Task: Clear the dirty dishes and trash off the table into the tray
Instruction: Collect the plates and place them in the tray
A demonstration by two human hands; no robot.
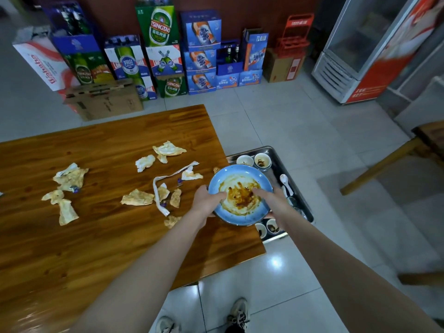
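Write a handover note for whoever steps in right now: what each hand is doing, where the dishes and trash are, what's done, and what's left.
Left hand and right hand: both grip the rim of the sauce-smeared blue plate, held at the table's edge, overlapping the metal tray.
In the tray: small cups and a white spoon.
On the table: crumpled, stained napkins and a long paper strip.
Done: cups and spoon cleared.
Left: set the plate in the tray, then gather the napkins and strip.
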